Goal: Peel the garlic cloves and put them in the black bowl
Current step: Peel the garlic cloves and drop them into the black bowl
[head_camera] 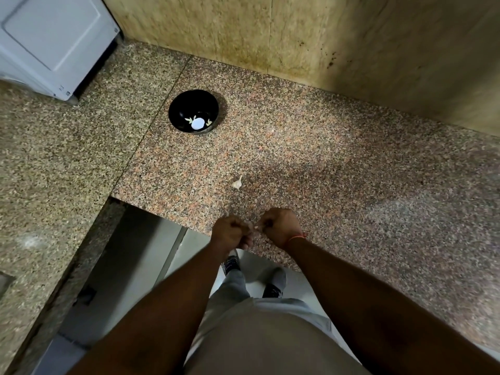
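The black bowl (193, 110) stands on the speckled granite counter (338, 163), far from me, with a couple of pale peeled cloves (189, 120) and a bright reflection inside. One unpeeled garlic clove (237, 182) lies on the counter between the bowl and my hands. My left hand (231, 232) and my right hand (280, 226) are close together at the counter's front edge, both pinched on a small garlic clove (257, 227) that is mostly hidden by the fingers.
A white appliance (51, 41) stands at the back left. A beige stone wall (324, 41) runs behind the counter. The counter turns a corner at the left; below its edge I see the floor and my shoes.
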